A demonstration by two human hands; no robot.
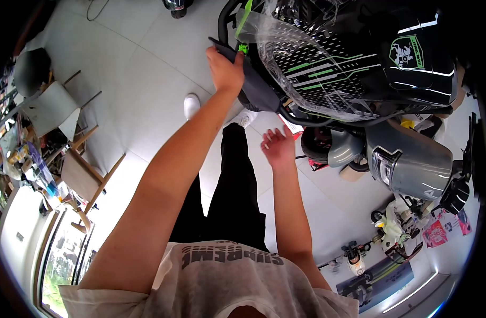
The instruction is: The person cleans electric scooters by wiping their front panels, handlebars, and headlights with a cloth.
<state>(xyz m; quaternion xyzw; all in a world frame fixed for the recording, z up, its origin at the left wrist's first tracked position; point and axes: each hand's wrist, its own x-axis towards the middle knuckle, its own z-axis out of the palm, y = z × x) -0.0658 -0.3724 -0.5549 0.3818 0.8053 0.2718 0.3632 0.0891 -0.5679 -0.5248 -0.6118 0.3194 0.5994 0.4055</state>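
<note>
Panel [260, 87] of narrow, smooth dark grey slants from far left to near right, along a black vehicle [354, 61] wrapped in crinkled clear film [272, 40]. The left hand [225, 70] clasps its far end; the right hand [278, 148], half-curled and empty, hovers below, a rounded grey scooter [410, 161] at right.
</note>
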